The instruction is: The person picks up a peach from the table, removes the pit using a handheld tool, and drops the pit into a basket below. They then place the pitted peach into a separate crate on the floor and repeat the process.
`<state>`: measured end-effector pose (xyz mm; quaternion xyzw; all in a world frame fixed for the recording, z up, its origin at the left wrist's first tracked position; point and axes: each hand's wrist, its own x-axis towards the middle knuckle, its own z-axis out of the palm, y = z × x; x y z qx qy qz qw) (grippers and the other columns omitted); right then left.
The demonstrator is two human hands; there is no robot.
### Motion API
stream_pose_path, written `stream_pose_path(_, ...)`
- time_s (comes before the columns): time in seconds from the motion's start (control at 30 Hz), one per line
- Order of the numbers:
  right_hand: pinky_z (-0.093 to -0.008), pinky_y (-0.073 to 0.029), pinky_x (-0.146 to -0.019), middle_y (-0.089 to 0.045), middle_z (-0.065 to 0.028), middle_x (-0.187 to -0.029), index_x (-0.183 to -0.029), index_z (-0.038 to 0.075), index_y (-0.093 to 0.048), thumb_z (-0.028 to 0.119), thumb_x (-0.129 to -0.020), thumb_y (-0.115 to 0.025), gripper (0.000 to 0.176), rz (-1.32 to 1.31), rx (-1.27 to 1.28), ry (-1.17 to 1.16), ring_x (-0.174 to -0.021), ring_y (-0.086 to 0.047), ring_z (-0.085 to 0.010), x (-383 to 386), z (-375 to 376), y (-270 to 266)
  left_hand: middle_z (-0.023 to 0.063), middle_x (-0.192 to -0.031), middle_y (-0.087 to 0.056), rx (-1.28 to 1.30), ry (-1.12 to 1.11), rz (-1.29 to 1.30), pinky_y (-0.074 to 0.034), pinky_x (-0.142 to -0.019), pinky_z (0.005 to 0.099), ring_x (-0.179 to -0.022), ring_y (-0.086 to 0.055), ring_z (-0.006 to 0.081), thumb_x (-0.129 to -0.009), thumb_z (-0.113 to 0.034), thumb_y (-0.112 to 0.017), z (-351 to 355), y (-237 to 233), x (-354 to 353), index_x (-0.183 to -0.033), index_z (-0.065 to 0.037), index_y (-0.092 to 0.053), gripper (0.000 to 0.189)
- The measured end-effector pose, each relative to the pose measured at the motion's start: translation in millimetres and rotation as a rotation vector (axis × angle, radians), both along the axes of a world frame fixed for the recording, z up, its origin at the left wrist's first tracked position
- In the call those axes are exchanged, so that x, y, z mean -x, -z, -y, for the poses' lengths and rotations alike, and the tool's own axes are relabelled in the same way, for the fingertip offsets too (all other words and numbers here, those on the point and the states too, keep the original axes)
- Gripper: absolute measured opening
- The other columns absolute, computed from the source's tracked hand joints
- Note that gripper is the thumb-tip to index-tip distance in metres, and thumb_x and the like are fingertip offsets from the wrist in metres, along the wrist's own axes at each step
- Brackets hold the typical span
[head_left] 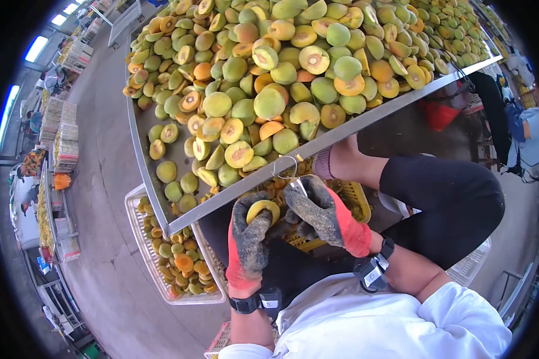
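Two gloved hands are facing each other just below the near metal rim [239, 192] of a sorting table. The left hand [249, 239] is gripping a cut stone-fruit piece [268, 206], its fingers and thumb curling around the sides, while the yellow, arched edge is showing between them. That piece is lying to the left of the right hand [324, 212] and slightly lower than its fingertips, with a narrow gap separating the two gloves. The arch is bulging upward, toward the rim, and its visible band is running mostly crosswise before bending down on the side facing the right hand. The right hand is closing its thumb and fingers on a small metal tool [298, 187], which is pointing up toward the rim and away from the fruit piece. A thin wire ring [285, 157] is showing just above those fingertips; whether it is joining the tool, I cannot tell. The left hand is plainly being the nearer one, since it is enclosing the fruit piece. Beyond the rim, halved stone fruits [239, 154] are lying heaped, while a white plastic crate [199, 300] is holding more below the table's left corner.
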<state>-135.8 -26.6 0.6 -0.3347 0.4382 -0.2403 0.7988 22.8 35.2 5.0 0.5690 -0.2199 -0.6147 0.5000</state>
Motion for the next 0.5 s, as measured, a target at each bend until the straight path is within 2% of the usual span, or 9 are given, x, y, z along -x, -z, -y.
stream_pose_path(0.03, -0.0216, -0.048, -0.055, -0.06, -0.0025, -0.088, -0.109, 0.007, -0.053, 0.023, -0.097, -0.053, 0.02, -0.024, 0.03, -0.05, -0.07, -0.06, -0.0085, 4.0, 1.0, -5.6, 0.0105, -0.114, -0.056, 0.027, -0.093, -0.056, -0.053, -0.087, 0.0362, -0.106, -0.059, 0.0222, -0.085, -0.02, -0.06, -1.8, 0.7, 1.0, -0.123, -0.004, -0.049, 0.042)
stream_pose_path(0.07, -0.0216, -0.048, -0.055, -0.06, -0.0025, -0.088, -0.109, 0.007, -0.053, 0.023, -0.097, -0.053, 0.02, -0.018, 0.028, -0.052, -0.07, -0.06, -0.0085, 4.4, -2.1, 0.5, 0.0115, -0.115, -0.056, 0.056, -0.187, -0.114, -0.053, -0.088, 0.0367, -0.106, -0.059, 0.0236, -0.085, -0.019, -0.06, -3.3, 1.8, 0.3, -0.123, -0.004, -0.048, 0.043)
stream_pose_path(0.13, -0.0243, -0.052, -0.071, -0.063, -0.0051, -0.097, -0.115, 0.002, -0.054, 0.015, -0.097, -0.053, 0.022, -0.044, 0.384, -0.084, -0.087, -0.063, -0.0116, 3.3, -15.3, 25.2, 0.0119, -0.117, -0.055, 0.089, -0.187, -0.171, -0.052, -0.09, 0.0376, -0.107, -0.058, 0.0245, -0.084, -0.019, -0.06, -6.7, 6.2, -4.2, -0.124, -0.004, -0.047, 0.044)
stream_pose_path(0.17, -0.0251, -0.051, -0.081, -0.065, -0.0068, -0.105, -0.117, -0.002, -0.054, 0.009, -0.096, -0.051, 0.024, 0.045, 0.604, -0.065, -0.096, -0.063, -0.0131, 2.6, -21.4, 33.3, 0.0122, -0.119, -0.054, 0.121, -0.185, -0.233, -0.052, -0.091, 0.0386, -0.109, -0.058, 0.0254, -0.084, -0.018, -0.06, -8.1, 7.7, -4.8, -0.125, -0.004, -0.047, 0.045)
stream_pose_path(0.2, -0.0251, -0.051, -0.081, -0.065, -0.0068, -0.105, -0.117, -0.002, -0.054, 0.009, -0.096, -0.051, 0.024, 0.043, 0.605, -0.068, -0.096, -0.063, -0.0131, 4.1, -23.6, 37.1, 0.0122, -0.119, -0.054, 0.122, -0.187, -0.236, -0.052, -0.091, 0.0386, -0.109, -0.058, 0.0254, -0.084, -0.018, -0.06, -9.4, 7.4, -4.5, -0.125, -0.004, -0.047, 0.045)
stream_pose_path(0.27, -0.0247, -0.051, -0.081, -0.065, -0.0083, -0.105, -0.116, -0.003, -0.054, 0.008, -0.096, -0.051, 0.023, -0.146, 0.969, -0.177, -0.094, -0.064, -0.0145, 4.3, -24.8, 37.6, 0.012, -0.12, -0.053, 0.092, -0.183, -0.199, -0.05, -0.095, 0.0393, -0.11, -0.057, 0.0247, -0.083, -0.017, -0.061, -11.4, 5.6, -4.5, -0.126, -0.004, -0.045, 0.048)
stream_pose_path(0.33, -0.0258, -0.051, -0.079, -0.066, -0.0094, -0.104, -0.115, -0.002, -0.055, 0.006, -0.095, -0.051, 0.022, -0.136, 0.973, -0.173, -0.091, -0.065, -0.0171, 1.8, -24.3, 32.6, 0.0118, -0.12, -0.054, 0.091, -0.19, -0.205, -0.049, -0.095, 0.0392, -0.11, -0.057, 0.024, -0.083, -0.018, -0.061, -14.0, 6.4, -4.4, -0.127, -0.004, -0.045, 0.049)
stream_pose_path(0.4, -0.029, -0.052, -0.075, -0.066, -0.0113, -0.1, -0.111, -0.002, -0.056, 0.005, -0.093, -0.053, 0.019, -0.178, 0.858, -0.24, -0.086, -0.065, -0.0203, 1.2, -21.5, 25.1, 0.0116, -0.119, -0.054, 0.088, -0.195, -0.21, -0.049, -0.096, 0.0391, -0.111, -0.056, 0.0234, -0.083, -0.018, -0.061, -15.6, 7.0, -4.6, -0.128, -0.004, -0.044, 0.049)
stream_pose_path(0.5, -0.0319, -0.051, -0.069, -0.066, -0.0127, -0.095, -0.106, -0.001, -0.056, 0.004, -0.09, -0.056, 0.016, -0.201, 0.886, -0.256, -0.082, -0.065, -0.0233, 1.6, -21.5, 24.4, 0.0107, -0.117, -0.055, 0.068, -0.197, -0.218, -0.05, -0.094, 0.0382, -0.109, -0.057, 0.0226, -0.084, -0.016, -0.06, -16.8, 8.6, -4.7, -0.126, -0.005, -0.045, 0.046)
